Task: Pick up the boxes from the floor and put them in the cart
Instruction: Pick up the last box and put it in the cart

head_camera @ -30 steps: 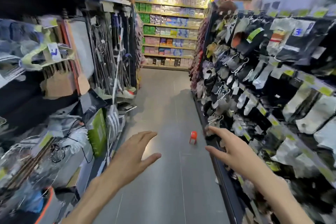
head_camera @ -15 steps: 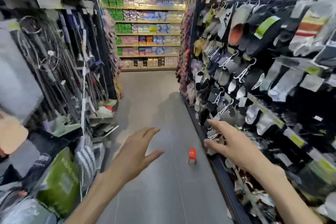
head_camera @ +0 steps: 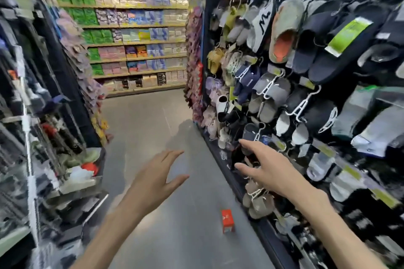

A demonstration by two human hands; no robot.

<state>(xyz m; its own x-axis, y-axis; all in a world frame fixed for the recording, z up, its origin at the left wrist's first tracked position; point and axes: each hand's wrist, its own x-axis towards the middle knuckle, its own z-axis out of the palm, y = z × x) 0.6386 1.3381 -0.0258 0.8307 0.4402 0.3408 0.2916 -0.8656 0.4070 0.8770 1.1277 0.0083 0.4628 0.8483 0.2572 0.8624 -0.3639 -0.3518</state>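
Out in front, the left hand [head_camera: 156,178] and right hand [head_camera: 267,170] are spread wide and hold nothing, ready to grab. Below them, one small red box [head_camera: 227,221] stands on the grey floor [head_camera: 153,120] beside the slipper rack [head_camera: 284,85]. No cart shows

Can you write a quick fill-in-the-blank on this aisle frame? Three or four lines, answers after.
1. The small box standing on the floor is ____ in colour.
2. The box stands nearer the ____ hand than the other hand.
3. Both hands are open and hold ____.
4. The rack to the person's right is hung mostly with ____.

Missing words: red; right; nothing; slippers
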